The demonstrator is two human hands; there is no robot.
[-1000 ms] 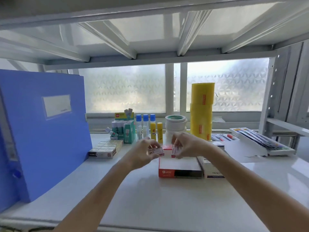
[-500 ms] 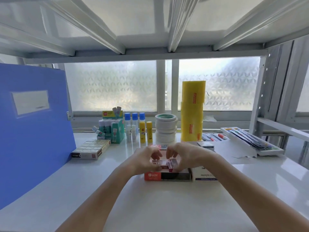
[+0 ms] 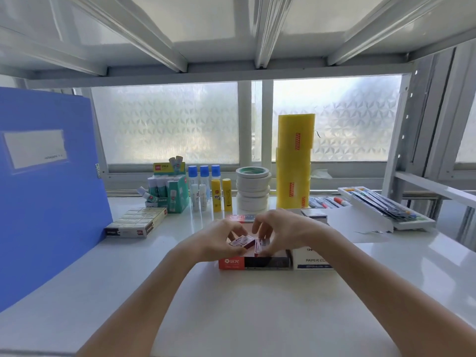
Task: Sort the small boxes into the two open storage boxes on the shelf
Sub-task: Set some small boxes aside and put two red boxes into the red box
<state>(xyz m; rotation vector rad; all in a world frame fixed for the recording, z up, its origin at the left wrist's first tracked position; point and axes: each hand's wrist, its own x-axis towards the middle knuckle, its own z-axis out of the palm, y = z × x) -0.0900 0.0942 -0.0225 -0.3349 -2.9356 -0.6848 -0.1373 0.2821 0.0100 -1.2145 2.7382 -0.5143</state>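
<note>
Two open storage boxes stand side by side at the middle of the white shelf: a red-fronted box [image 3: 231, 263] and, to its right, a white paper clip box [image 3: 313, 260]. Both my hands hover just above the red box. My left hand [image 3: 221, 239] pinches a small pink-and-white box [image 3: 240, 240], lying flat. My right hand [image 3: 280, 231] pinches a second small box [image 3: 260, 244], turned on edge. The two small boxes nearly touch. What lies inside the red box is hidden by my hands.
A tall blue folder [image 3: 46, 191] stands at the left. A flat carton of small boxes [image 3: 136, 222] lies beside it. Glue sticks [image 3: 221, 194], stacked tape rolls [image 3: 252, 189] and a yellow film roll [image 3: 295, 161] line the back. A paint tray [image 3: 386, 204] is at right.
Both hands have lowered with their small boxes from above the red box down to just over its opening. The view has shifted right, and the blue folder now sits further left.
</note>
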